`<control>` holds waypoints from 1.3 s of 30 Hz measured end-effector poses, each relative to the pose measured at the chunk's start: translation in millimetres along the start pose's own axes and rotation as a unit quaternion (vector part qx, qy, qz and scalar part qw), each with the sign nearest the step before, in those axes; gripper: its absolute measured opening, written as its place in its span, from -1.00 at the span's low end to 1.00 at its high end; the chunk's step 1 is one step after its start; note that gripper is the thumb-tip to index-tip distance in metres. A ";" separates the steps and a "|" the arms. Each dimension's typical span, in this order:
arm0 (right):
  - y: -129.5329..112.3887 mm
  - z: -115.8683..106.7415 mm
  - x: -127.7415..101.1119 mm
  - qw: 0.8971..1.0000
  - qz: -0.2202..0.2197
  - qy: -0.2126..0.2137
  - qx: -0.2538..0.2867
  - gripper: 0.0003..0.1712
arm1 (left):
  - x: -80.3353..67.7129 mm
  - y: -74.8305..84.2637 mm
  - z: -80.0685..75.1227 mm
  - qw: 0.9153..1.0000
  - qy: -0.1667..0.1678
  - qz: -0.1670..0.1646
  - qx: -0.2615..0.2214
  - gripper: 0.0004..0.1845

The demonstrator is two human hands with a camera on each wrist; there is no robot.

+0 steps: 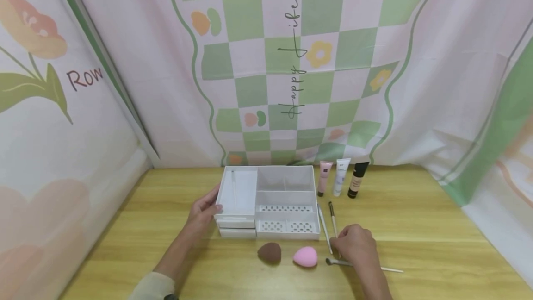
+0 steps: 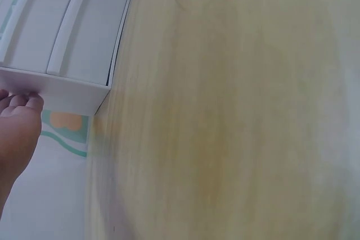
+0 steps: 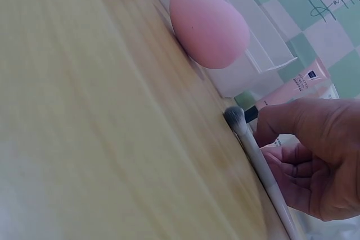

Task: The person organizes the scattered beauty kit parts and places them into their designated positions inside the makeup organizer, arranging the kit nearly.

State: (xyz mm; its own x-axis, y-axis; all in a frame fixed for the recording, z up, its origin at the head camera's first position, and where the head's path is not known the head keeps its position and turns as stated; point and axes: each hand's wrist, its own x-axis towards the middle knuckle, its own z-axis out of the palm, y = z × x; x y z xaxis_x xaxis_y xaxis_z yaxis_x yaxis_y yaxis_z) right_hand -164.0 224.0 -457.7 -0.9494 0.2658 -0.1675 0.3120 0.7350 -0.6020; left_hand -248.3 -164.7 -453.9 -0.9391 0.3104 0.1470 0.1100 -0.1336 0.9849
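"Backdrop?"
"Green-and-white checkered fabric (image 1: 241, 17) is hanging behind a yellow wood-grain table (image 1: 420, 230)."
"Grips?"
"Right hand (image 1: 356, 246) is pinching a slim dark-tipped brush (image 1: 333, 216), just right of the white plastic organizer (image 1: 270, 179); left hand (image 1: 204, 209) is gripping the organizer's left side."
"Outward?"
"A grey-bristled pale-handled brush (image 3: 260, 163) is lying beneath the right hand; a pink teardrop sponge (image 1: 306, 257) and a brown teardrop sponge (image 1: 269, 253) are sitting before the organizer."

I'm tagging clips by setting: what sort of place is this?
Probably a makeup table in a cloth-screened nook: printed cloth behind, a white organizer and a pink makeup sponge.
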 end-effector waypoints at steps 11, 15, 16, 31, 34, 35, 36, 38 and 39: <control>2.9 1.6 -0.9 1.000 -0.010 0.025 0.001 -0.82 | -2.0 1.1 0.0 1.000 0.004 -0.002 0.007 -0.26; 4.2 -1.8 -1.1 0.999 -0.018 0.022 0.037 -0.86 | -2.3 1.1 0.1 1.000 0.004 0.003 0.004 -0.26; 4.4 -2.8 -1.1 0.999 -0.017 0.019 0.046 -0.86 | -2.2 1.0 0.1 1.000 0.003 0.003 0.003 -0.26; 7.8 -10.6 2.4 0.970 0.000 -0.067 0.236 -0.65 | -1.3 0.8 0.6 1.000 -0.001 0.000 -0.005 -0.26; 9.5 -11.7 1.6 0.957 -0.007 -0.091 0.276 -0.62 | -1.9 1.5 0.1 1.000 0.001 -0.001 -0.004 -0.26; 10.2 -12.0 1.4 0.953 -0.008 -0.098 0.287 -0.61 | -2.1 1.9 0.0 1.000 0.002 -0.001 -0.003 -0.26; 10.5 -12.3 1.1 0.950 -0.008 -0.103 0.295 -0.60 | -1.9 2.0 0.0 1.000 0.001 0.000 -0.002 -0.26; 11.0 -13.1 0.9 0.945 -0.008 -0.110 0.307 -0.59 | -1.4 1.9 -0.2 1.000 0.000 0.001 0.000 -0.26; 11.0 -13.4 1.0 0.944 -0.007 -0.111 0.311 -0.58 | -0.9 1.8 -0.2 1.000 0.000 0.002 0.001 -0.26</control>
State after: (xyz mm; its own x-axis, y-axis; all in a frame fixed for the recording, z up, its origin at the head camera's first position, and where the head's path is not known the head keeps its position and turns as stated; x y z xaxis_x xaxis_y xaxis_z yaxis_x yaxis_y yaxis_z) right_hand -161.0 240.7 -453.9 -0.9592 0.0710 -0.2737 0.2827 0.2114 -0.9356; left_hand -247.3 -165.4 -452.3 -0.9388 0.3100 0.1504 0.1140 -0.1325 0.9846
